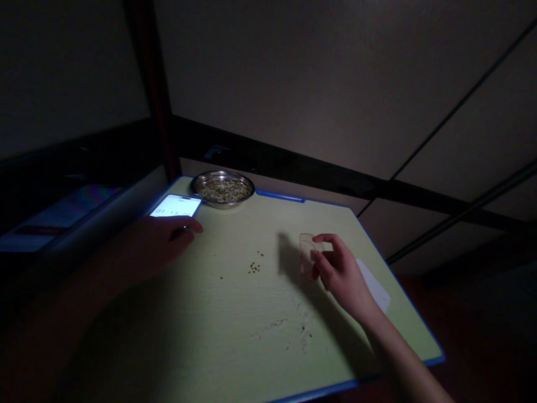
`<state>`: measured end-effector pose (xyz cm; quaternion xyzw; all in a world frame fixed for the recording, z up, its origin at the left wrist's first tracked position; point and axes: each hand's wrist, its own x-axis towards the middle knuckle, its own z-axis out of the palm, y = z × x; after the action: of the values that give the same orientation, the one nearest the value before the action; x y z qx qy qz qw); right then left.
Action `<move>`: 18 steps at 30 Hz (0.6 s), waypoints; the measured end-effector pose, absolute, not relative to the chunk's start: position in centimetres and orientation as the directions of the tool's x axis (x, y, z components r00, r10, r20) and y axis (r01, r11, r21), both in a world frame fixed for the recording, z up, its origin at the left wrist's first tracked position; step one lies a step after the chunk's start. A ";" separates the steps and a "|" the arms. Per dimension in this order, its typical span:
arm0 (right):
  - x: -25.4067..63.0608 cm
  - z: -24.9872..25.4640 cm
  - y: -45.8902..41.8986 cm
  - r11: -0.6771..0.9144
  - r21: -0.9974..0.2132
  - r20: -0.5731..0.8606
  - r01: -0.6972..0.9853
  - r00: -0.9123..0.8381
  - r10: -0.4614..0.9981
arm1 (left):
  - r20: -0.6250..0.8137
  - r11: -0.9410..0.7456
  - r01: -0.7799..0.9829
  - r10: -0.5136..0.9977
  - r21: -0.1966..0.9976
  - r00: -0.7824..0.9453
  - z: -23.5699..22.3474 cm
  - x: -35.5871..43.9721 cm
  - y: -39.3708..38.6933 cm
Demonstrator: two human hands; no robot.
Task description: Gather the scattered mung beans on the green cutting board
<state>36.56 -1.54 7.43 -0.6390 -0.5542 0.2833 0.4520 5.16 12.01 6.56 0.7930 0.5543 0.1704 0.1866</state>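
My right hand [338, 271] rests on a pale green tabletop [235, 313] and grips a small clear container [307, 252] with thumb and fingers. My left hand [161, 238] lies in shadow at the table's left side, its fingertips touching the near edge of a lit phone [176, 206]. A few small green seeds [254, 267] lie loose on the table between my hands. Behind the phone stands a round metal dish [222, 189] filled with the same small seeds.
A flat white piece [375, 288] lies on the table just right of my right wrist. The table has a blue rim [280, 196]. A dark post [155, 89] stands at the back left, with a dim shelf to the left. The room is dark.
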 end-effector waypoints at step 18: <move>38.5 2.4 -11.7 -0.115 -0.876 0.066 0.469 0.352 0.934 | 0.027 -0.271 0.873 0.958 0.406 0.285 5.0 4.6 13.3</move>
<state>38.53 -11.68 2.44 -0.6973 -0.5029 0.2667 0.4356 4.63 13.29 5.05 0.7858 0.5825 0.1345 0.1586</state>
